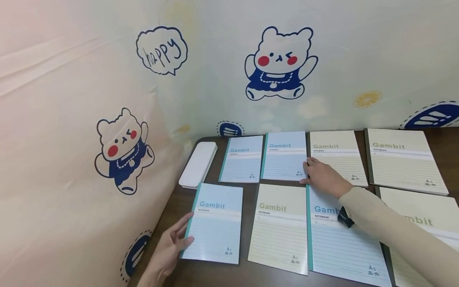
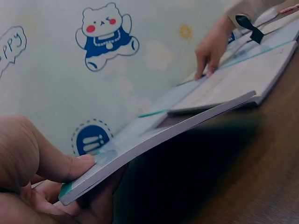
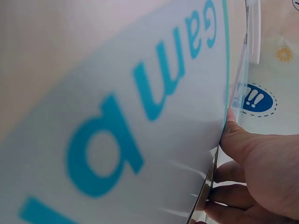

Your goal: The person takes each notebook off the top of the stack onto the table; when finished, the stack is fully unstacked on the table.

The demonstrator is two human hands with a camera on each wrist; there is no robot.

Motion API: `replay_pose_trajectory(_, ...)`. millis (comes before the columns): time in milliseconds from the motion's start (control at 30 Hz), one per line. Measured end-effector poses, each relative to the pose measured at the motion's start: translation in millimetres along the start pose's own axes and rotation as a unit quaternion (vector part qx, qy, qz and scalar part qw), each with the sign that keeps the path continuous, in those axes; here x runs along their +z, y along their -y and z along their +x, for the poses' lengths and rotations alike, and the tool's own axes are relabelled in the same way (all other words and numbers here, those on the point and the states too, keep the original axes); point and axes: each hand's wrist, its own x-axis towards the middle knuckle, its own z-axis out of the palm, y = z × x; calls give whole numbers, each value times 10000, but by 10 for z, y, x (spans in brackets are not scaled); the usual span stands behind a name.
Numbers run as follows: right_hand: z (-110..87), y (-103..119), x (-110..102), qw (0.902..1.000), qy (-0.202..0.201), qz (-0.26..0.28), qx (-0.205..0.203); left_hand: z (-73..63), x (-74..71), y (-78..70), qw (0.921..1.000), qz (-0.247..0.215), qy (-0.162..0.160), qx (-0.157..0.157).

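Observation:
My left hand [image 1: 168, 245] holds a blue Gambit notebook [image 1: 215, 233] by its teal spine edge, at the front left. In the left wrist view the thumb [image 2: 77, 167] lies on the cover with fingers beneath, and the notebook is tilted up off the table. My right hand [image 1: 328, 177] reaches to the back row, its fingertips at the right edge of a second blue notebook [image 1: 285, 157], beside a cream notebook [image 1: 337, 149]. Under the right forearm lies another blue notebook [image 1: 344, 247], partly covered; its large lettering fills the right wrist view.
A white flat case [image 1: 198, 164] lies at the table's back left corner, next to a blue notebook [image 1: 241, 161]. Cream notebooks lie front middle [image 1: 279, 231] and at right [image 1: 405, 163]. A printed bear curtain [image 1: 215, 87] borders the dark table [image 1: 211, 275].

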Motion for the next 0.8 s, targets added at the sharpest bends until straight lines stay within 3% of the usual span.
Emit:
replay_pose_trajectory(100, -18, -31, 10, 10000, -13, 45, 10, 63, 80, 125, 9998, 189, -61, 84)
replay_pose_trajectory(200, -37, -36, 22, 10000, -18, 62, 2, 129, 170, 181, 9926, 1112, -341, 357)
replay_pose_trajectory(267, -56, -33, 32, 10000, 26, 52, 35, 159, 228, 203, 9788, 1903, -556, 517)
replay_pose_trajectory(333, -75, -23, 36, 9999, 59, 48, 82, 173, 275, 218, 9573, 2698, -772, 694)
replay_pose_trajectory(433, -79, -7, 38, 9999, 51, 46, 122, 186, 313, 226, 9340, 3335, -980, 830)
replay_pose_trajectory(533, -60, 12, 37, 9999, 72, 75, 132, 192, 320, 241, 9219, 3617, -1084, 866)
replay_pose_trajectory(667, -16, 5, 75, 9995, 222, 191, 66, 234, 276, 236, 9217, 3635, -982, 929)
replay_pose_trajectory(733, 9, 3, 78, 9986, 346, 384, 67, 259, 253, 175, 9145, 3725, -992, 1230)
replay_pose_trajectory(800, 0, 1, 38, 9980, 328, 534, -5, 295, 259, 42, 8990, 3889, -1009, 1741)
